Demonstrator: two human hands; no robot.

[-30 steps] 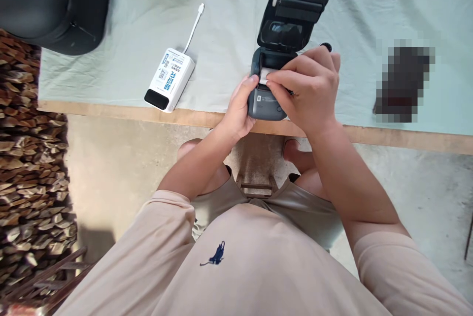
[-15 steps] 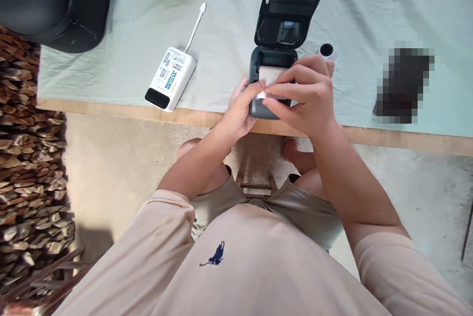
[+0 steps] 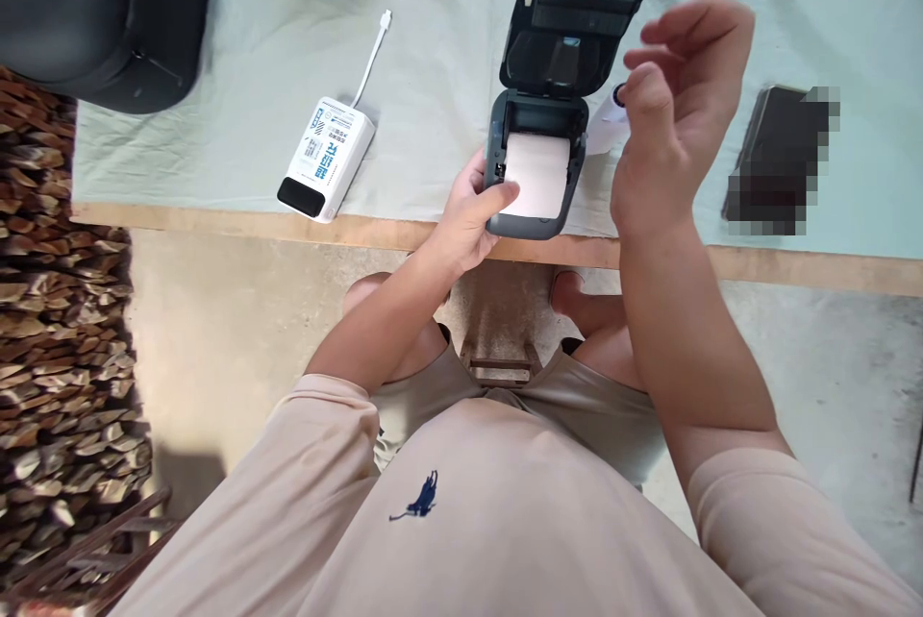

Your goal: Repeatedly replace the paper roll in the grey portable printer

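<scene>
Cloth (image 3: pixel 439 69) covers the table (image 3: pixel 324 226), and chopped wood (image 3: pixel 64 338) is piled on the left. The dark printer (image 3: pixel 537 108) is at the near edge, long way running out from the person (image 3: pixel 519 502), open lid (image 3: pixel 552 64) at the far end. The left hand (image 3: pixel 468 218) holds it, thumb on white paper (image 3: pixel 540 170). The right hand (image 3: pixel 682 117) is beside it, fingers loosely bent, seemingly empty.

right hand (image 3: pixel 678 117) off the paper (image 3: pixel 539 173), moved rightward
</scene>
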